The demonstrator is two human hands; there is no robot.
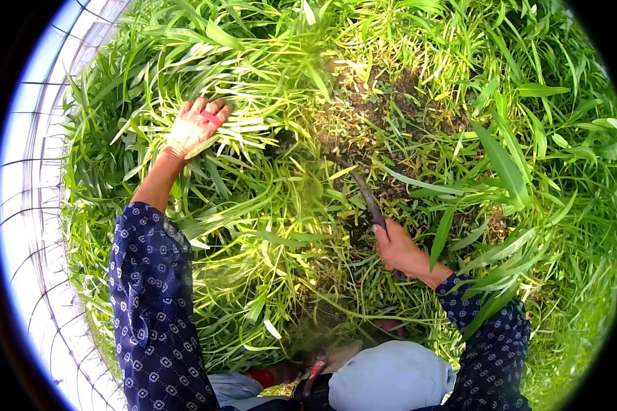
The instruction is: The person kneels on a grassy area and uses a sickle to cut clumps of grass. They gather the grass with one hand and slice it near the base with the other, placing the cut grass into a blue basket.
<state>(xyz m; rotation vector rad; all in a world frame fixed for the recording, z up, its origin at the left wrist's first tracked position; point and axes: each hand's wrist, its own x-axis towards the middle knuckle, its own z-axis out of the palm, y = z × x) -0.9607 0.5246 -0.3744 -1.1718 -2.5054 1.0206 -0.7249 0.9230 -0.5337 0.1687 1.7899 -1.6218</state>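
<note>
My left hand (198, 126) lies back-up on a bunch of long-leaved green plants (247, 126) at the upper left, a pink band around one finger. Its fingertips point up and right; whether they grip any stems is hidden by the leaves. Right of the middle, my right hand (401, 249) is closed around the handle of a curved, dark hand tool, probably a sickle (366, 194). The tool reaches up and left from my fist, and its far end is lost among leaves near the bare soil.
Low stubble and patches of soil (370, 97) lie at the upper middle. Dense leafy plants (560, 169) stand at the right, with long stems hanging over my right forearm. A pale sheet wall with thin dark lines (36, 205) curves along the left. My light-blue covered knee (393, 377) is at the bottom.
</note>
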